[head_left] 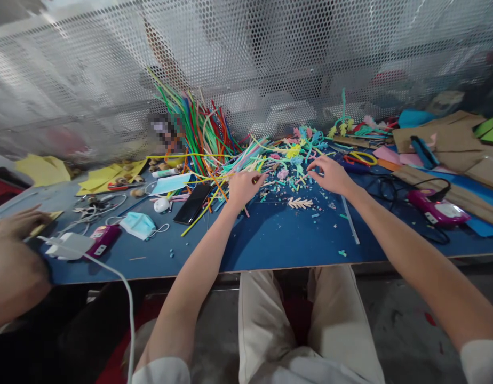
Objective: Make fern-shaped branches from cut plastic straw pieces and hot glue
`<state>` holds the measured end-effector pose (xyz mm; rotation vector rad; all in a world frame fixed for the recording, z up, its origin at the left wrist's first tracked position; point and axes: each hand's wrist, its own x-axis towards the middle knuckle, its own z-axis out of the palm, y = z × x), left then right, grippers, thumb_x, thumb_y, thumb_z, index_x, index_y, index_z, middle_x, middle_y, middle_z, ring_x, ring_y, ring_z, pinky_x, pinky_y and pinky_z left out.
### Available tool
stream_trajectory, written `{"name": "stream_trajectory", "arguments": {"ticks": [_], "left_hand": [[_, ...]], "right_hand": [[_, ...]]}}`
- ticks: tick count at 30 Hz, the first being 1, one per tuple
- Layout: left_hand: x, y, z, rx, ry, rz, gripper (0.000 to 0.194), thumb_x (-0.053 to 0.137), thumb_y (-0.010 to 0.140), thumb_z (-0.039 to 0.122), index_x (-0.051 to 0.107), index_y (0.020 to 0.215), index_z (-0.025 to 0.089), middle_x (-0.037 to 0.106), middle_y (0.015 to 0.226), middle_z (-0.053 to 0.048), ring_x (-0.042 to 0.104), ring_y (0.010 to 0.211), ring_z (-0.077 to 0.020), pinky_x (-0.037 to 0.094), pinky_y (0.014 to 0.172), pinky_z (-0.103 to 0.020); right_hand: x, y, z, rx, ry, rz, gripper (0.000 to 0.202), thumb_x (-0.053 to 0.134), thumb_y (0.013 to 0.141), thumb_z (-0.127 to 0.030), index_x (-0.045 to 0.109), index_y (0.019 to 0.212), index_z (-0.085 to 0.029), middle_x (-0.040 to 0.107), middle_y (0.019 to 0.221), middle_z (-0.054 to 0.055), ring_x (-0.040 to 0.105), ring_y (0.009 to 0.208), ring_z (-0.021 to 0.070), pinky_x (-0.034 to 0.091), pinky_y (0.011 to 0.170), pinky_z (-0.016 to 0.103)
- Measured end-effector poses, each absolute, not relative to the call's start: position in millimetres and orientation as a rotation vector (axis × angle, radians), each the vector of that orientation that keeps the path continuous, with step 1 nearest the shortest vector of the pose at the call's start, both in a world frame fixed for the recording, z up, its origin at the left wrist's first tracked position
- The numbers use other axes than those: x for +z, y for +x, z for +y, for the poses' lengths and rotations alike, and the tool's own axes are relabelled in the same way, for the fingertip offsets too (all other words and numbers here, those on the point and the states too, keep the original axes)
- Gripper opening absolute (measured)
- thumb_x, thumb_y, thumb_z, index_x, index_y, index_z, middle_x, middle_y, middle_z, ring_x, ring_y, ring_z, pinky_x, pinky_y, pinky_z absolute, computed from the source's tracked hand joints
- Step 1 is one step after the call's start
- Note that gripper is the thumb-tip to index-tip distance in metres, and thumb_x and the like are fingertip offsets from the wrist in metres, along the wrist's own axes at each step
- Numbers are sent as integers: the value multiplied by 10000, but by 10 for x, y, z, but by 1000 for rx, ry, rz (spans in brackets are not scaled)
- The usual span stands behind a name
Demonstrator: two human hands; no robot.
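My left hand (242, 188) is closed in a pinch at the middle of the blue table, beside a heap of cut pipe cleaners (259, 153). Across from it, my right hand (330, 175) curls its thumb and fingers together near a cluster of pastel fuzzy pieces (296, 151). Whatever lies between the fingertips of either hand is too small to make out. Short coloured snippets are scattered between the two hands. A cream, leaf-shaped fuzzy piece (300, 203) lies flat just in front of them.
Long pipe cleaners (202, 133) lean against the perforated metal screen (246, 64). Leftward lie a black phone (193, 204), a face mask (138, 225) and another person's hand (20, 221). Yellow-handled scissors (362, 158), a purple glue gun-like device (438, 208) and brown paper (438, 133) are rightward.
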<state>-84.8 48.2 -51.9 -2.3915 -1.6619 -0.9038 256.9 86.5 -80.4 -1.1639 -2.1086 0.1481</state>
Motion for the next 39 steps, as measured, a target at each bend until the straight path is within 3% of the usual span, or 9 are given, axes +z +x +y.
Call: {"name": "stream_trajectory", "arguments": {"ticks": [8, 11, 14, 19, 23, 30, 34, 36, 39], "left_hand": [[-494, -919, 508, -801, -2434, -1707, 155, 717, 1026, 351, 843, 1076, 275, 854, 998, -50, 758, 877, -259, 525, 863, -367], [-452, -951, 494, -869, -2351, -1757, 201, 719, 1039, 396, 810, 1164, 268, 837, 896, -46, 761, 869, -270, 539, 881, -377], [-430, -950, 474, -987, -2310, -1699, 237, 674, 1070, 450, 809, 1161, 278, 834, 942, -53, 751, 845, -247, 550, 861, -360], [-448, -911, 468, -879, -2360, -1649, 251, 673, 1067, 423, 849, 990, 262, 836, 916, -71, 756, 884, -275, 551, 918, -404], [-486, -894, 487, -728, -2456, -1649, 206, 695, 1027, 264, 862, 1146, 289, 866, 1051, -63, 758, 1086, -318, 507, 1063, -483], [-556, -905, 531, -643, -2491, -1740, 170, 742, 1011, 365, 874, 985, 262, 846, 916, -69, 768, 925, -282, 561, 961, -418], [-513, -901, 500, -609, -2496, -1726, 223, 697, 1003, 237, 858, 1153, 275, 845, 1229, -67, 765, 1163, -305, 580, 1035, -427], [-463, -885, 465, -545, -2446, -1820, 271, 700, 1022, 288, 830, 1259, 272, 813, 1340, -72, 742, 1247, -313, 578, 1062, -420], [-395, -859, 417, -416, -2380, -1996, 313, 704, 1050, 451, 823, 1263, 256, 839, 1238, -69, 751, 1216, -310, 581, 1030, -393]], "right_hand": [[-781, 2574, 859, 162, -1171, -2124, 201, 612, 990, -378, 763, 988, -246, 760, 1121, 117, 695, 917, 285, 551, 828, 441], [-785, 2568, 864, 204, -1191, -2142, 215, 606, 999, -393, 761, 949, -252, 774, 1052, 101, 706, 915, 290, 550, 828, 447], [-810, 2566, 890, 184, -1149, -2142, 209, 611, 995, -379, 768, 928, -258, 777, 1078, 114, 705, 1089, 335, 560, 984, 505], [-851, 2584, 945, 105, -1104, -2102, 189, 628, 979, -341, 791, 1014, -252, 750, 1198, 149, 650, 1278, 373, 480, 1178, 596], [-873, 2600, 957, 69, -1091, -2124, 204, 636, 985, -347, 803, 1036, -240, 735, 1196, 153, 637, 1264, 380, 457, 1179, 625], [-870, 2544, 846, -14, -1182, -2061, 193, 676, 975, -378, 830, 1003, -265, 684, 1336, 147, 540, 1280, 422, 431, 1068, 673], [-861, 2517, 820, 15, -1196, -2083, 203, 680, 980, -404, 835, 1015, -278, 665, 1365, 142, 502, 1298, 427, 425, 1048, 652], [-861, 2516, 823, 31, -1217, -2100, 221, 674, 990, -422, 837, 1020, -277, 652, 1384, 140, 484, 1320, 427, 419, 1051, 633], [-875, 2525, 836, 32, -1240, -2114, 233, 664, 1004, -428, 837, 1033, -273, 632, 1420, 135, 469, 1342, 422, 409, 1062, 615]]}}
